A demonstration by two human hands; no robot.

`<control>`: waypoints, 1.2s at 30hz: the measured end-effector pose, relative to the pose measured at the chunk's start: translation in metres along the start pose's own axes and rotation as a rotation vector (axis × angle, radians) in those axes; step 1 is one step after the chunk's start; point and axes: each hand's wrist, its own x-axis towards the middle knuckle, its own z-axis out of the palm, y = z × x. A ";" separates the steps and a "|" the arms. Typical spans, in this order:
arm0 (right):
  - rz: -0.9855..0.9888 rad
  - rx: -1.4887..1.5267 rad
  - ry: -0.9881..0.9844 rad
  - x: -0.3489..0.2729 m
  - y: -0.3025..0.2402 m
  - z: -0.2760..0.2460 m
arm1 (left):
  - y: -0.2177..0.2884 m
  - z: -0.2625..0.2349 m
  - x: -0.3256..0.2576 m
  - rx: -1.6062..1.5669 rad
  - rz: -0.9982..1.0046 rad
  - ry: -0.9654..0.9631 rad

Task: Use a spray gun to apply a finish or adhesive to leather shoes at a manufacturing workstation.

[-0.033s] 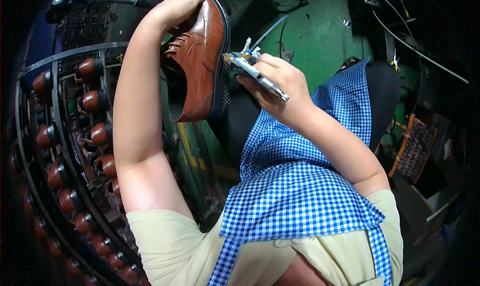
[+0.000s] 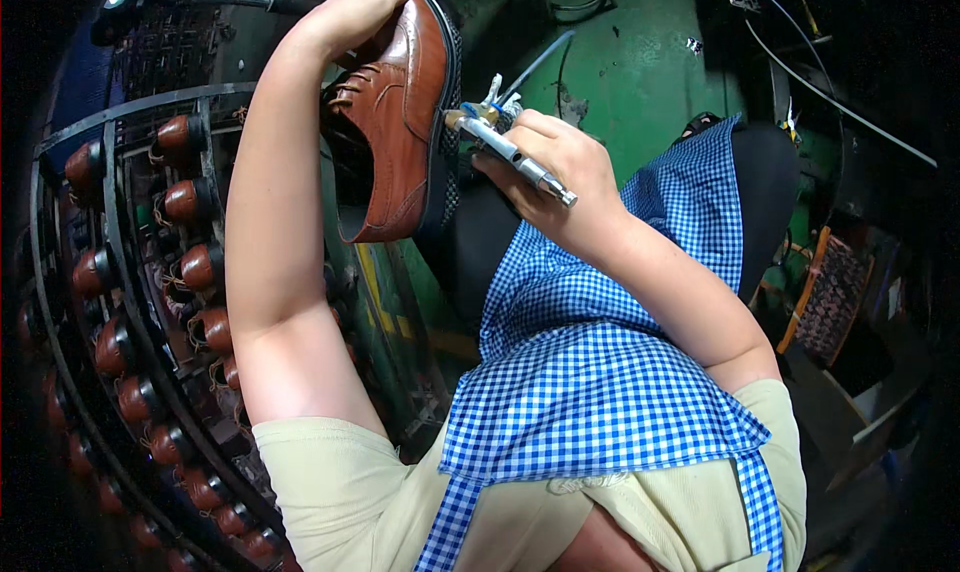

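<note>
A brown leather lace-up shoe (image 2: pixel 400 162) with a dark sole hangs at the upper middle, toe pointing away from me. Around its toe end, my left hand (image 2: pixel 352 20) is closed, with the thumb over the top; some fingers are hidden behind the shoe. My right hand (image 2: pixel 565 167) grips a silver spray gun (image 2: pixel 515 157) with a brass-coloured tip. That tip points at the sole edge of the shoe, very near it; whether the two touch I cannot tell. White and blue ties wrap the gun's far side, where a pale blue hose (image 2: pixel 540 60) leads off.
To my left stands a dark metal rack (image 2: pixel 110 197) holding several brown shoes (image 2: pixel 185 202). Beneath is a green floor (image 2: pixel 650 52) with a yellow stripe (image 2: pixel 385 302). A wood-edged panel (image 2: pixel 830 292) leans at the right. My blue checked apron (image 2: pixel 600 402) covers my lap.
</note>
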 end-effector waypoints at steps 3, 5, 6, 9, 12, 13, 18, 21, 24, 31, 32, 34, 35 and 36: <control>-0.003 0.025 -0.021 -0.006 -0.005 -0.001 | -0.003 0.004 0.003 -0.010 0.024 0.019; 0.007 0.016 -0.041 -0.009 -0.009 -0.002 | 0.002 0.002 0.004 0.017 -0.008 -0.019; 0.008 0.017 -0.041 -0.010 -0.011 -0.002 | 0.001 0.003 0.004 0.018 -0.009 -0.020; -0.019 0.049 -0.033 -0.016 -0.015 -0.002 | -0.002 0.005 0.005 0.019 0.026 0.007; 0.003 0.086 -0.091 -0.023 -0.020 -0.003 | -0.010 0.007 0.010 0.032 0.076 0.052; 0.003 0.091 -0.093 -0.024 -0.022 -0.004 | -0.014 0.006 0.012 0.017 0.056 0.039; 0.028 -0.017 -0.022 -0.019 0.002 -0.019 | -0.027 0.002 0.020 0.027 0.027 -0.008; 0.104 -0.135 -0.009 -0.016 0.035 -0.030 | -0.022 0.010 0.022 -0.011 0.031 0.038; 0.111 -0.175 -0.021 -0.020 0.058 -0.028 | -0.023 -0.002 -0.006 -0.036 0.015 0.057; 0.261 -0.264 -0.001 -0.033 0.097 -0.034 | 0.089 0.003 -0.108 0.223 0.401 0.243; 0.249 -0.253 -0.006 -0.033 0.100 -0.034 | 0.090 0.006 -0.123 0.211 0.480 0.233; 0.257 -0.227 -0.025 -0.034 0.101 -0.033 | 0.091 0.013 -0.156 0.159 0.642 0.232; 0.267 -0.230 -0.023 -0.034 0.103 -0.032 | 0.089 0.015 -0.172 0.085 0.711 0.208; 0.209 -0.223 -0.032 -0.034 0.105 -0.028 | 0.085 0.017 -0.188 0.063 0.743 0.186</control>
